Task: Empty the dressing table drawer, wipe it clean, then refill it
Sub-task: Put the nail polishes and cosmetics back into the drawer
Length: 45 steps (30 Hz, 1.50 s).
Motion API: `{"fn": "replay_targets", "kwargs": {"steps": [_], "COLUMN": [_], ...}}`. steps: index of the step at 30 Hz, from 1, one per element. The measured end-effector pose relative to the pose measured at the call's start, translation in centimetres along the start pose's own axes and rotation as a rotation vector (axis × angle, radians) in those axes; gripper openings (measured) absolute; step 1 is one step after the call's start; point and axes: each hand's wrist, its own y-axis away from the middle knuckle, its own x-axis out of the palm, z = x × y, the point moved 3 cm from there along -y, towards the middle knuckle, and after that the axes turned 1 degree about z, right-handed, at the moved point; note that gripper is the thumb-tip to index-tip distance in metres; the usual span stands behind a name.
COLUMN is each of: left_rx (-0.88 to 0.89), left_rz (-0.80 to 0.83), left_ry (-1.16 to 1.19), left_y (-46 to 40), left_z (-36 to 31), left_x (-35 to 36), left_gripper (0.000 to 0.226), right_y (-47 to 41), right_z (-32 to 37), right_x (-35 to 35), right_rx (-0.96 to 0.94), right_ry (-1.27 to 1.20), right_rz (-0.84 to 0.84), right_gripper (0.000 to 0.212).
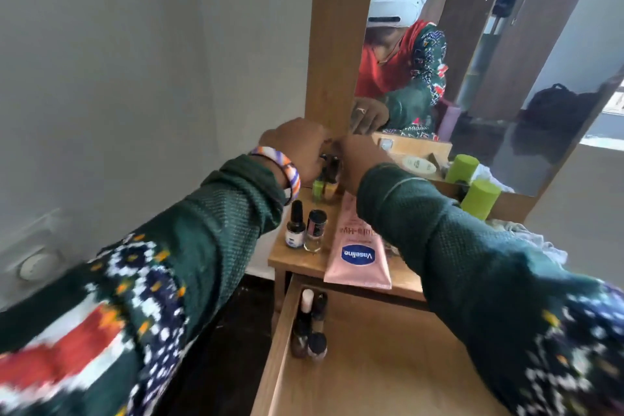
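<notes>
The wooden drawer [388, 365] stands pulled open below the dressing table top [293, 257]. A few nail polish bottles [309, 328] lie in its left corner. On the table top lie a pink Vaseline tube [359, 257] and two small bottles [305, 230]. Both my hands reach to the back of the table by the mirror frame. My left hand [297, 149] and my right hand [358, 162] close together around small bottles [326, 179], one with a green part. Exactly which hand holds which bottle is hidden.
A mirror [489, 61] in a wooden frame rises behind the table. A green cylinder [479, 199] stands at the back right, with white cloth [530, 240] beside it. A grey wall is on the left, dark floor below.
</notes>
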Motion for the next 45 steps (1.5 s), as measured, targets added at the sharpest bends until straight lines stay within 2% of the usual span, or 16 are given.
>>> {"fn": "replay_targets", "kwargs": {"steps": [5,9,18,22,25,28,33,40,45], "left_rx": [-0.004,-0.021,-0.043,0.008,0.076,0.107,0.133,0.083,0.041], "left_rz": [0.129,0.15,0.069,-0.081,-0.145,-0.085,0.148,0.383,0.435], "left_ry": [-0.038,-0.024,-0.005,0.055,0.108,0.153,0.253,0.273,0.206], "left_y": [-1.8,-1.7,-0.5,1.0,2.8,4.9,8.9,13.4,15.2], "left_z": [-1.1,-1.4,-2.0,-3.1,-3.9,-4.5,-4.4,-3.3,-2.7], "left_x": [1.7,2.5,1.0,-2.6,-4.8,-5.8,-4.6,1.1,5.2], "left_gripper": [0.024,0.027,0.031,0.031,0.028,0.028,0.026,0.023,0.02], "right_y": [-0.9,-0.3,1.1,3.1,6.0,8.8,12.8,16.7,17.8], "right_z": [-0.2,-0.5,-1.2,-1.3,-1.2,-0.9,-0.8,-0.2,0.0], "right_x": [0.9,1.2,0.4,-2.7,-5.7,-7.4,-6.4,0.2,5.5], "right_rx": [0.028,0.017,0.018,0.017,-0.012,-0.071,-0.109,-0.05,0.036], "right_ry": [0.012,-0.012,-0.12,-0.222,-0.255,-0.27,-0.38,-0.449,-0.354], "right_rz": [0.048,-0.014,-0.19,-0.352,-0.365,-0.291,-0.06,0.266,0.369], "right_gripper": [0.032,0.031,0.028,0.025,0.023,0.018,0.011,0.017,0.015]}}
